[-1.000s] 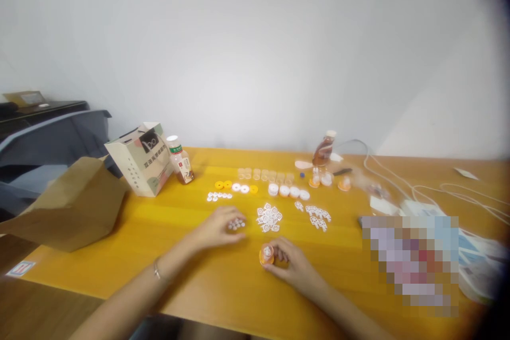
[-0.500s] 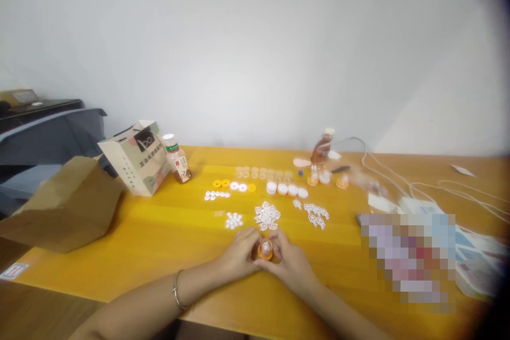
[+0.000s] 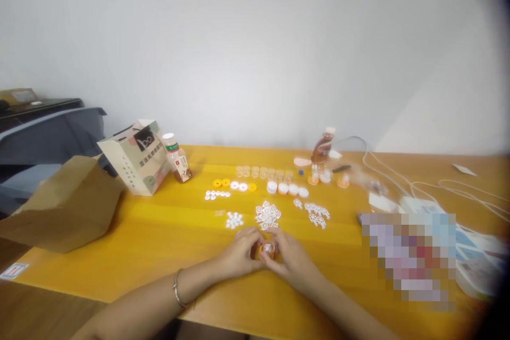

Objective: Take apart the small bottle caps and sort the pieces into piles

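Now the left hand (image 3: 240, 252), a second ago at the white beads (image 3: 234, 220), clasps one orange piece (image 3: 268, 248) together with the right hand (image 3: 294, 256), over the table (image 3: 191, 231). Beyond: seven clear cups (image 3: 263, 172), four white lids (image 3: 283, 188), three yellow rings (image 3: 217, 183).

Consists of a yellow-brown wooden table (image 3: 147, 252). Carries, on the left, a printed bag (image 3: 137, 164) standing beside a labelled bottle (image 3: 177, 159). Bears, mid-surface, a row of clear cups (image 3: 263, 172) (rather blurred) behind yellow rings (image 3: 252, 187). Holds, nearer the front, small white pieces (image 3: 234, 220) clustered just left of heaped lacy white pieces (image 3: 268, 214). Supports a brown bottle (image 3: 321, 151), back right.
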The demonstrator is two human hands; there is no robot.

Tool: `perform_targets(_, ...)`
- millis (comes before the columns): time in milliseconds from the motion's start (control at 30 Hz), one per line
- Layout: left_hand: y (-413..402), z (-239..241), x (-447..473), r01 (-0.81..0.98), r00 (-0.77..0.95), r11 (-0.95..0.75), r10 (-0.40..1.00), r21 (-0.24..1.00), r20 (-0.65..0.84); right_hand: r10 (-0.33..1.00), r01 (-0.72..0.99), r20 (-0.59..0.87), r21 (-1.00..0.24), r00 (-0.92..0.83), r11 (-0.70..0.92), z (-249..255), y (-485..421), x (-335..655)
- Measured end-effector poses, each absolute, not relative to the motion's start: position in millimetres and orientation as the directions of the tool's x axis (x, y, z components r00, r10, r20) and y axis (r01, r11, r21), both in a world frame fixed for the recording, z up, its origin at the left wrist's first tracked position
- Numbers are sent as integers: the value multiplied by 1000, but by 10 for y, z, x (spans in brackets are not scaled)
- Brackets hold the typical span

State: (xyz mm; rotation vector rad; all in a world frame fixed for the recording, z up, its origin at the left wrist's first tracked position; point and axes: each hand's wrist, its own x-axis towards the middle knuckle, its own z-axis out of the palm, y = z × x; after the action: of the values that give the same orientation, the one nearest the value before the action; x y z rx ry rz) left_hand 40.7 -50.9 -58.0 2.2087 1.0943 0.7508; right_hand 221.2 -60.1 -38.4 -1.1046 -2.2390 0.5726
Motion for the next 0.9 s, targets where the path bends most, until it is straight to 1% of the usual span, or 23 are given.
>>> perform_targets(100,-508,-578,403,522,520,-509,826,684,218,809,552,350,-597,-473,581,-444,-602,2211)
perform_targets(167,-508,-580,400,520,527,-514,822,682,218,828,563,323,-616,-459,552,-455,-601,2212)
perform_targets(233,-510,-578,399,524,528,-518,820,676,219,823,555,298,-623,-483,551,-446,-600,2212)
perform_targets(367,-517,-564,398,531,536,-521,817,668,211,797,515,328,-626,-508,586,-396,-603,2200)
perform_targets(500,-524,-540,398,536,538,-523,817,663,209,774,480,314,-640,-550,600,-345,-611,2190)
perform_targets(567,-527,-529,399,521,545,-529,810,670,216,790,500,295,-643,-538,580,-328,-615,2189)
perform_targets(633,-529,-525,401,516,541,-529,811,673,222,794,519,281,-631,-539,576,-317,-619,2189)
perform_targets(767,-523,-545,406,512,530,-515,819,687,219,763,506,317,-597,-564,622,-290,-613,2184)
perform_targets(833,-516,-562,411,495,530,-515,817,700,226,775,536,283,-589,-565,605,-264,-599,2190)
perform_targets(900,-509,-572,415,501,520,-513,822,697,230,746,548,261,-541,-612,638,-226,-583,2206)
